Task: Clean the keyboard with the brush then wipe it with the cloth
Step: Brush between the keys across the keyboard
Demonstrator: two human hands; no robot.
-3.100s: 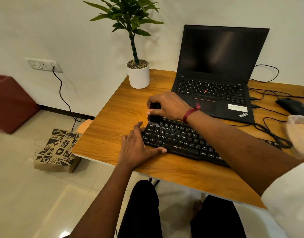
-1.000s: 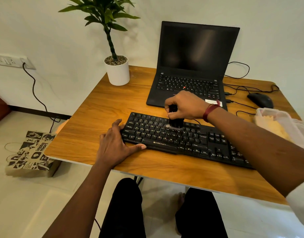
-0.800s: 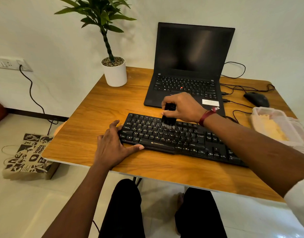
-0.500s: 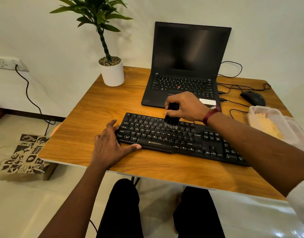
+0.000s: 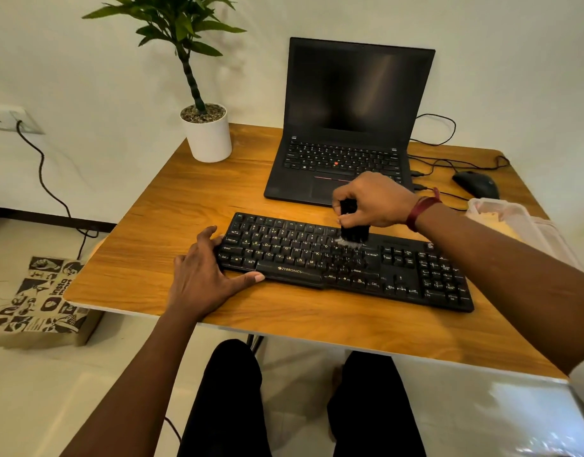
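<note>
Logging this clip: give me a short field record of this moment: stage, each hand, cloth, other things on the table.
stage: brushing, cloth wipe not yet done
right hand: grips the brush, bristles on keys near the middle of the keyboard
left hand: fingers straight, resting against the keyboard at its left end
cloth: cannot tell where it is
also on table: laptop, potted plant, mouse, plastic container

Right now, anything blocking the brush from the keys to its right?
Nothing visible. The right hand grips the brush, bristles on the keyboard mid-row; keys to its right lie bare. The left hand rests at the left end.
</note>
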